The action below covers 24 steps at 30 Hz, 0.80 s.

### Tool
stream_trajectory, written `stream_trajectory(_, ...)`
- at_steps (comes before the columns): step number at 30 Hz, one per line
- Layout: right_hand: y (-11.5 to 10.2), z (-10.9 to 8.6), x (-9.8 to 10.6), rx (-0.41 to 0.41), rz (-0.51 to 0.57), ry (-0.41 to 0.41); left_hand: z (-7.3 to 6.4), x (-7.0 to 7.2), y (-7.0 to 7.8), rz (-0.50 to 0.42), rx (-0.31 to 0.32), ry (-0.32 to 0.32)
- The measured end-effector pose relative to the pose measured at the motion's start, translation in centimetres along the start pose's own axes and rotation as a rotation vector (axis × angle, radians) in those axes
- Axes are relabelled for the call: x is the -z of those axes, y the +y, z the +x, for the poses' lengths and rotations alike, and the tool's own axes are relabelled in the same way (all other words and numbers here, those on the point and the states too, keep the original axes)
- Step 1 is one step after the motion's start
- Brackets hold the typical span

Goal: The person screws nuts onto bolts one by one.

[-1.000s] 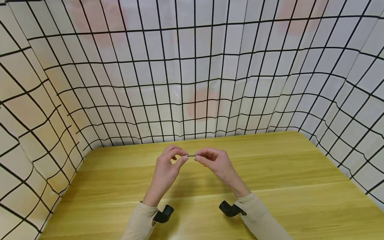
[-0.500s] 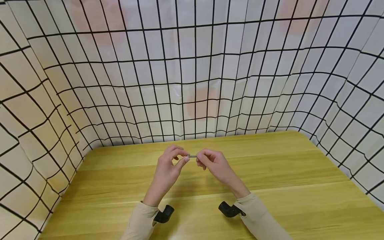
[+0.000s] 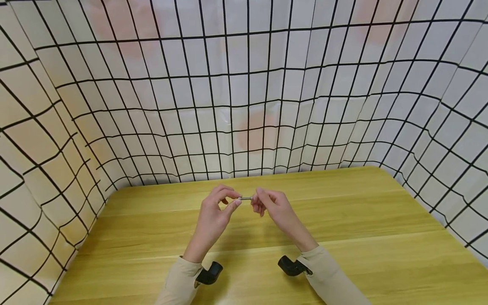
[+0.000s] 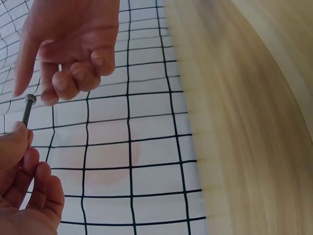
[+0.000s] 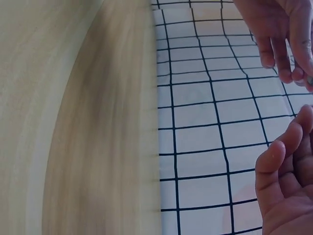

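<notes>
A small metal bolt (image 3: 246, 198) lies crosswise in the air between both hands, above the table. My left hand (image 3: 214, 212) pinches one end of it between thumb and index finger. In the left wrist view the bolt (image 4: 26, 113) points away from those fingers, with a wider, nut-like piece (image 4: 30, 98) at its far end. Around that end my right hand (image 3: 277, 208) has its thumb and index finger spread, with a gap showing on either side of the piece. The other right fingers curl loosely below. The bolt's pinched end is hidden by the left fingertips.
A wood-grain table (image 3: 152, 237) spreads under both hands. White cloth with a black grid (image 3: 228, 93) rises behind it and along both sides. Black wrist mounts (image 3: 209, 273) stick out from the beige sleeves (image 3: 329, 271).
My right thumb and fingers pinched the bolt's right end a second ago; they shifted against each other, and now stand apart around it. My left hand has barely moved and keeps its pinch.
</notes>
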State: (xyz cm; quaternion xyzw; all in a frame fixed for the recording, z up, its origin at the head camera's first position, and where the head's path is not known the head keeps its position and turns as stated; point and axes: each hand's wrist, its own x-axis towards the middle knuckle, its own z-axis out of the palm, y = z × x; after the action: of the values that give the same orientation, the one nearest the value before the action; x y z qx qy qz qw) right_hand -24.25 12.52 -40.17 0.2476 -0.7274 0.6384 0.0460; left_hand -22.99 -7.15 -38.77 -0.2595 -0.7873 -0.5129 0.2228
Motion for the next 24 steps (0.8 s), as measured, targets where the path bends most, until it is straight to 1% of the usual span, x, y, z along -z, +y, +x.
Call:
stream_trajectory(3, -0.2, -0.1, 0.2, 0.043, -0.018, 0.011, 0.0, 0.0, -0.1, -0.003, -0.002, 0.008)
stream_trajectory(8, -0.4, -0.1, 0.3, 0.089, -0.057, 0.017, -0.1, 0.1, -0.1, -0.007, 0.008, 0.009)
stream_trajectory(15, -3.1, -0.5, -0.3, 0.136, -0.098, 0.031, 0.0, 0.2, -0.1, -0.011, 0.029, 0.008)
stream_trajectory(19, -3.2, -0.5, -0.4, 0.143, -0.102, 0.039, 0.0, 0.2, 0.0, -0.011, 0.029, 0.007)
stream_trajectory(24, -3.2, -0.6, -0.3, 0.112, -0.092, 0.051, -0.1, 0.2, -0.1, -0.015, 0.039, 0.006)
